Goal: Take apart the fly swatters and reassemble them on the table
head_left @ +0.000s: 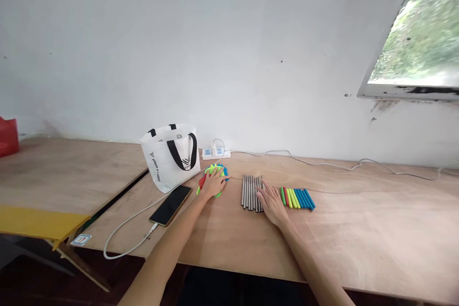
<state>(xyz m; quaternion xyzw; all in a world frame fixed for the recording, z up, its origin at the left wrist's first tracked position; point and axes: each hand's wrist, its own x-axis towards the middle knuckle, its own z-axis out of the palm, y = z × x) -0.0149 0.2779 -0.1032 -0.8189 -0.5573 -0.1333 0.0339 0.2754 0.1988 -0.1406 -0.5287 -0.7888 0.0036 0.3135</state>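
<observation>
I see bare bench (231,236) nearer the person than the metal rods (248,193); coloured sticks (297,198) obstruct their right, a white bag (163,158) farther left.

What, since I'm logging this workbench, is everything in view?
Wall: one, white, behind
Window: one, pale frame, upper right
Red item: one, red, far left
Left tabletop: one, brown, left
Yellow panel: one, yellow, lower left
Main tabletop: one, brown, centre to right
Sticker: one, white-blue, main tabletop's left corner
Tote bag: one, white, black handles, left of centre
Power strip: one, white-blue, by wall
Plug: one, white, in power strip
Phone: one, black screen, before tote bag
Charging cable: one, white, at phone
Long cable: one, whitish, along wall
Spiky pile: count unclear, green-red-blue, under left hand
Metal rods: several, grey, centre
Coloured rods: about nine, green-red-yellow-blue, right of metal rods
Left hand: one, over spiky pile
Right hand: one, at metal rods
</observation>
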